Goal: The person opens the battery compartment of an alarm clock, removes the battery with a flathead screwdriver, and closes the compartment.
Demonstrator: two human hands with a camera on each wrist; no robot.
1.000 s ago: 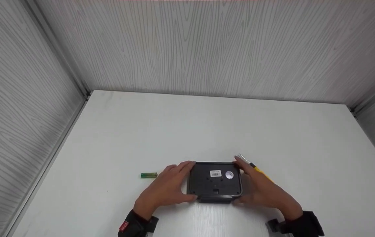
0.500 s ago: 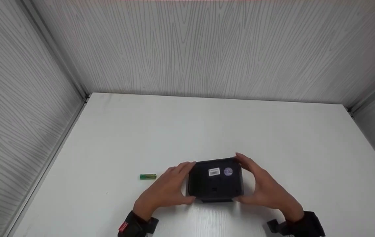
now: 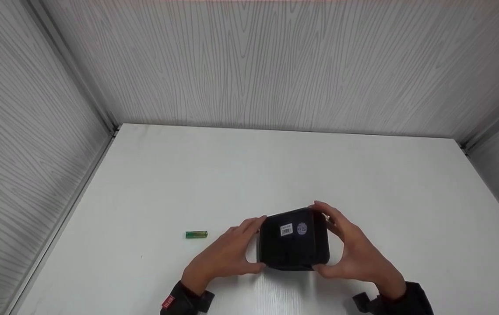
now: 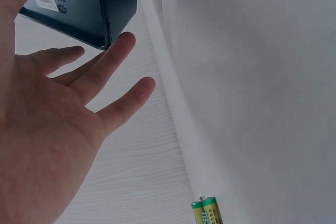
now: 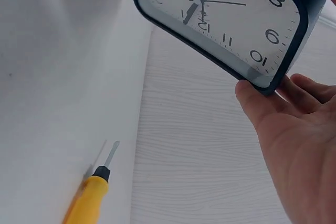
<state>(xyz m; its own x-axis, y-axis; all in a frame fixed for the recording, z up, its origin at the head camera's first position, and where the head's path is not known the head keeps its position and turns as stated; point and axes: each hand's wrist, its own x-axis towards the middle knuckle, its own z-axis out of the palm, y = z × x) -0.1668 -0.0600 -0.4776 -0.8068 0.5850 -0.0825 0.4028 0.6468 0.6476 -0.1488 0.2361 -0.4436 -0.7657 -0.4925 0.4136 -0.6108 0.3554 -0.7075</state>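
Observation:
A black desk clock is held between both hands, tilted, its back with a barcode label and a round sticker towards the head view. Its white dial with numerals and hands shows in the right wrist view. My left hand grips the clock's left side, thumb at the near edge and fingertips at the far edge. On the opposite side, my right hand pinches it between thumb and fingers. In the left wrist view, two fingers stand away from the clock.
Two green-and-gold batteries lie side by side left of my left hand. A yellow-handled screwdriver lies by my right hand, mostly hidden in the head view. Wood-grain panels bound the white table at the back and sides.
The clock has turned and tilted, its right side rising and its side wall coming into the head view. My right hand has shifted with it, hiding the screwdriver. The batteries stay put.

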